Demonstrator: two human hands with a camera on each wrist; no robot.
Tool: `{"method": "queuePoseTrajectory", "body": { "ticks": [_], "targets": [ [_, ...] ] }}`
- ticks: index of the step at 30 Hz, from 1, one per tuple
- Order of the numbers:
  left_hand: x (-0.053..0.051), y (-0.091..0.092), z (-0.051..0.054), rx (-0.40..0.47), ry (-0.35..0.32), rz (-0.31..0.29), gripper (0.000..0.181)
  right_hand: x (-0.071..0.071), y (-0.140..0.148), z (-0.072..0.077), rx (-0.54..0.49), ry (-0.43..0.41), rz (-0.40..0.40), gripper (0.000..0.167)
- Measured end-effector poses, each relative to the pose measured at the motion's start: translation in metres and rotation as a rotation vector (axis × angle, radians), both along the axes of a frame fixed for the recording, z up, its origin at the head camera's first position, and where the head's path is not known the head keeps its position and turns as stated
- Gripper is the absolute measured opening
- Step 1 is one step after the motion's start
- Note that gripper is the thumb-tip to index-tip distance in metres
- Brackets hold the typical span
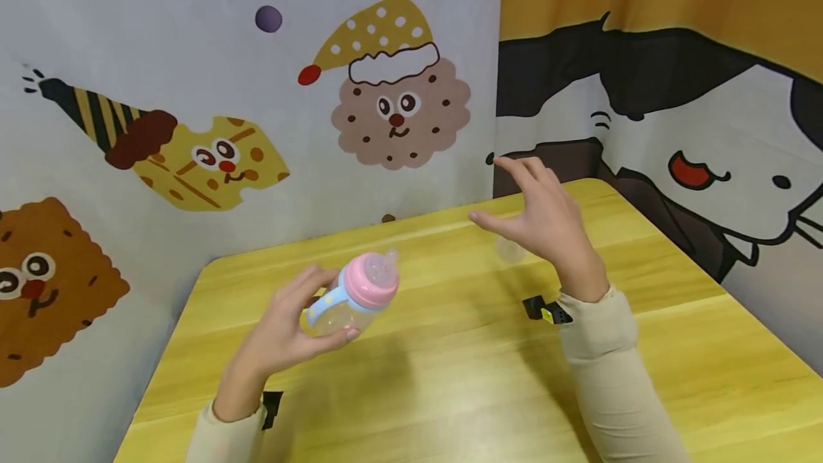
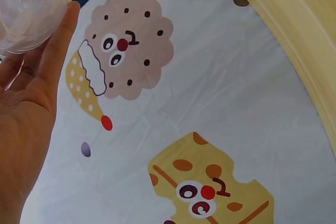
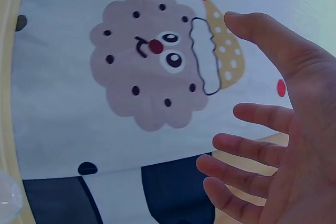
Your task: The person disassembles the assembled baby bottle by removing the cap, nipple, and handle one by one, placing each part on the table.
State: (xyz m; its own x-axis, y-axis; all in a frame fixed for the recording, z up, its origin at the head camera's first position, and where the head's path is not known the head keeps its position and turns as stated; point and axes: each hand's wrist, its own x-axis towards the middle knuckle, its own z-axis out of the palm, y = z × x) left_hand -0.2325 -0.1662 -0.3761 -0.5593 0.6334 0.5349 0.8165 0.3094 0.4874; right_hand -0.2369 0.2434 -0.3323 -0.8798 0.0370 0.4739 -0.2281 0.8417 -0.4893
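My left hand (image 1: 279, 331) grips a baby bottle (image 1: 343, 313) above the table, thumb on the near side and fingers around the far side. The bottle has a pink collar, a clear teat and a light blue handle, and it tilts up to the right. In the left wrist view, its clear base (image 2: 31, 11) shows beside the left hand (image 2: 26, 114). Over the table's far right part, my right hand (image 1: 546, 220) is held up with thumb and fingers spread, holding nothing. A clear rounded piece, perhaps a cap (image 1: 510, 250), stands on the table beyond it, partly hidden by that hand.
The yellow wood-grain table (image 1: 450, 363) ends against a white printed cloth (image 1: 193, 20) at the back. An orange cloth with a large cartoon animal (image 1: 733, 163) hangs at the right. Small black pieces (image 1: 534, 307) show beside the sleeves.
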Motion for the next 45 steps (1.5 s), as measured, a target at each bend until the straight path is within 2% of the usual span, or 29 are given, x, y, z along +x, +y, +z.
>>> {"method": "queuePoseTrajectory", "body": {
  "ticks": [5, 9, 12, 18, 21, 24, 27, 30, 33, 35, 40, 45],
  "targets": [
    [0.008, -0.006, -0.006, -0.033, -0.030, 0.048, 0.069, 0.008, -0.008, -0.001, -0.016, 0.023, 0.026, 0.085],
    [0.007, -0.006, -0.008, -0.049, -0.031, 0.063, 0.069, 0.014, -0.013, 0.002, -0.037, 0.050, 0.046, 0.080],
    [0.003, -0.002, -0.008, -0.055, -0.018, 0.058, 0.068, 0.018, -0.019, 0.007, -0.050, 0.083, 0.088, 0.070],
    [-0.004, 0.007, 0.000, -0.076, 0.023, 0.045, 0.062, 0.025, -0.032, 0.016, -0.128, 0.106, 0.238, 0.044],
    [-0.004, 0.012, 0.009, -0.108, -0.008, 0.020, 0.058, 0.027, -0.039, 0.016, -0.164, 0.073, 0.306, 0.038],
    [-0.002, 0.016, 0.020, -0.136, -0.055, 0.000, 0.053, 0.025, -0.050, 0.015, -0.183, 0.019, 0.375, 0.040],
    [0.002, 0.018, 0.030, -0.145, -0.097, -0.011, 0.047, 0.025, -0.057, 0.013, -0.209, -0.035, 0.430, 0.052],
    [0.006, 0.019, 0.035, -0.148, -0.123, -0.015, 0.044, 0.027, -0.060, 0.011, -0.261, -0.076, 0.487, 0.070],
    [0.003, 0.024, 0.039, -0.137, -0.134, -0.030, 0.043, 0.027, -0.062, 0.012, -0.270, -0.104, 0.538, 0.088],
    [0.001, 0.026, 0.040, -0.128, -0.138, -0.036, 0.042, 0.027, -0.065, 0.013, -0.255, -0.114, 0.563, 0.093],
    [0.000, 0.029, 0.040, -0.126, -0.137, -0.049, 0.039, 0.027, -0.077, 0.011, -0.246, -0.118, 0.572, 0.068],
    [0.001, 0.032, 0.039, -0.134, -0.133, -0.055, 0.042, 0.028, -0.084, 0.007, -0.244, -0.131, 0.587, 0.063]
  ]
}}
